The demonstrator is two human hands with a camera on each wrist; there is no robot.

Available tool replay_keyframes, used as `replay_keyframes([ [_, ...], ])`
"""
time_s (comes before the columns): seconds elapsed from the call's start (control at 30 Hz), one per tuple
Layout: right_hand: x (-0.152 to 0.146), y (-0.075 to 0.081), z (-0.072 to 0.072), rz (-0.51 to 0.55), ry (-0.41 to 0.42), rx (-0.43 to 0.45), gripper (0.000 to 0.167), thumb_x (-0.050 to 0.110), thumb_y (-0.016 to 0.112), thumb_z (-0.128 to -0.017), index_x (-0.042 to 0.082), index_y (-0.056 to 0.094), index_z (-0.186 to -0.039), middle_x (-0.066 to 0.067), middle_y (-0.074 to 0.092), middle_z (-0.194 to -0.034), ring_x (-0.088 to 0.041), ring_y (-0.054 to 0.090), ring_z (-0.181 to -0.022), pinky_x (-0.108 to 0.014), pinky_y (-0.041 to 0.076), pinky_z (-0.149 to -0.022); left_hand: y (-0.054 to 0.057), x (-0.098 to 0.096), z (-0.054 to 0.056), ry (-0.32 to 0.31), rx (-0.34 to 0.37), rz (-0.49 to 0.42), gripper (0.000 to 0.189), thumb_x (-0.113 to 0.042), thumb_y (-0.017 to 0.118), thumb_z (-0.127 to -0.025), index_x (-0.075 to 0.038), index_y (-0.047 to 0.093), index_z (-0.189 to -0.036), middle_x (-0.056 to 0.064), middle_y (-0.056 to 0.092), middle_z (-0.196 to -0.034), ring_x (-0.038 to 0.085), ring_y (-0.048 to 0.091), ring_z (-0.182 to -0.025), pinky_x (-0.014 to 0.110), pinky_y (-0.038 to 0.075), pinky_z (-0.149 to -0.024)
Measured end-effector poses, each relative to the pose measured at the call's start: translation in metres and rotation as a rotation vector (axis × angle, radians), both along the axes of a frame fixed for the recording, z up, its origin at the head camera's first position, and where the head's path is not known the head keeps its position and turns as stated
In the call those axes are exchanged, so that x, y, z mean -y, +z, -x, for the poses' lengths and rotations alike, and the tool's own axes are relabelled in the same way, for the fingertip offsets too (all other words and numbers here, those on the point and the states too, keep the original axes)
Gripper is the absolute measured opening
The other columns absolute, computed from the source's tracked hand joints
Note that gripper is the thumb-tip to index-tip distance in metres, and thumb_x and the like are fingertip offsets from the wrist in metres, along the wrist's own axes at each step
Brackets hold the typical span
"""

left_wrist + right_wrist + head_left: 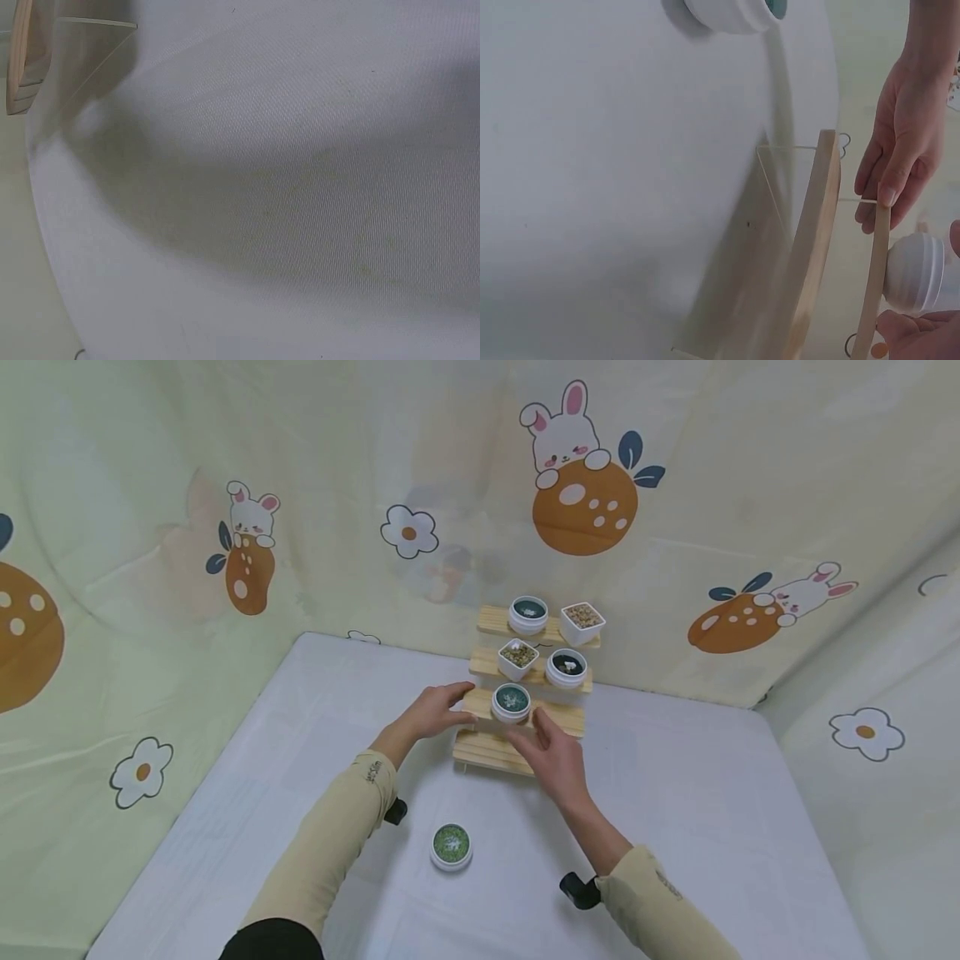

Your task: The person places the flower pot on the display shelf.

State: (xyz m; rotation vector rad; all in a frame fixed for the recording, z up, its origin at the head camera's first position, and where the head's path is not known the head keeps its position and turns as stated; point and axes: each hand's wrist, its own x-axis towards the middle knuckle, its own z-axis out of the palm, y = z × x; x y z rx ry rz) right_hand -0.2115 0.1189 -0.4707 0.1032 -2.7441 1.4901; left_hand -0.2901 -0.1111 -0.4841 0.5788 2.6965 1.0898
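Observation:
A tiered wooden stand bears several small pots. My left hand is at the left end of its second step from the front, with the thumb against the board's end and fingers beside it, also seen in the right wrist view. On that step stands a round white jar with a teal top. My right hand is at the jar's right front. Its thumb and forefinger are near the jar, and in the right wrist view a fingertip touches the board beside the jar's base. The left wrist view shows neither hand.
Higher steps carry two round jars and two square pots. Another round jar with a green top stands on the white tabletop. A bunny-printed curtain hangs behind.

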Motion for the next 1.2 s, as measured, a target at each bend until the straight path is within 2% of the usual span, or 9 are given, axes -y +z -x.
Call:
replay_keyframes([
  [0.13,0.0,-0.003,-0.01,-0.035,0.011,0.018,0.077,0.043,0.07,-0.089,0.002,0.041,-0.147,-0.013,0.044,-0.148,-0.026,0.048,-0.132,-0.036,0.043,-0.107,-0.001,0.0,0.0,0.0,0.003,-0.007,0.068,-0.03,0.071,-0.091,-0.001,0.043,-0.145,0.016,0.046,-0.147,0.028,0.046,-0.134,0.037,0.038,-0.112],
  [0.47,0.008,-0.016,-0.034,-0.04,0.046,-0.046,0.073,0.04,0.073,-0.087,0.004,0.046,-0.145,-0.012,0.048,-0.145,-0.025,0.048,-0.131,-0.041,0.043,-0.107,0.0,-0.001,-0.001,0.003,0.004,-0.002,0.069,-0.031,0.071,-0.091,-0.001,0.042,-0.146,0.015,0.046,-0.147,0.028,0.045,-0.135,0.037,0.038,-0.112],
  [0.9,0.014,-0.032,-0.059,0.094,0.229,-0.068,0.075,0.034,0.075,-0.087,-0.002,0.044,-0.145,-0.016,0.045,-0.147,-0.028,0.047,-0.132,-0.033,0.045,-0.102,0.0,-0.001,-0.001,0.012,0.009,-0.004,0.068,-0.031,0.071,-0.091,-0.001,0.042,-0.146,0.015,0.045,-0.148,0.028,0.045,-0.135,0.037,0.037,-0.113],
  [1.07,0.016,-0.037,-0.067,0.095,0.265,-0.076,0.074,0.033,0.075,-0.086,-0.001,0.045,-0.145,-0.015,0.046,-0.147,-0.028,0.049,-0.131,-0.03,0.046,-0.101,0.0,0.0,-0.001,0.011,0.014,-0.006,0.069,-0.031,0.07,-0.091,-0.002,0.042,-0.146,0.015,0.045,-0.148,0.028,0.045,-0.135,0.036,0.037,-0.113],
  [1.2,0.018,-0.041,-0.073,0.107,0.285,-0.039,0.075,0.033,0.075,-0.086,0.0,0.043,-0.146,-0.015,0.045,-0.148,-0.029,0.049,-0.13,-0.031,0.045,-0.102,0.001,0.0,-0.002,0.009,0.007,0.001,0.069,-0.031,0.071,-0.091,-0.001,0.042,-0.146,0.015,0.046,-0.148,0.028,0.045,-0.135,0.036,0.037,-0.112],
])
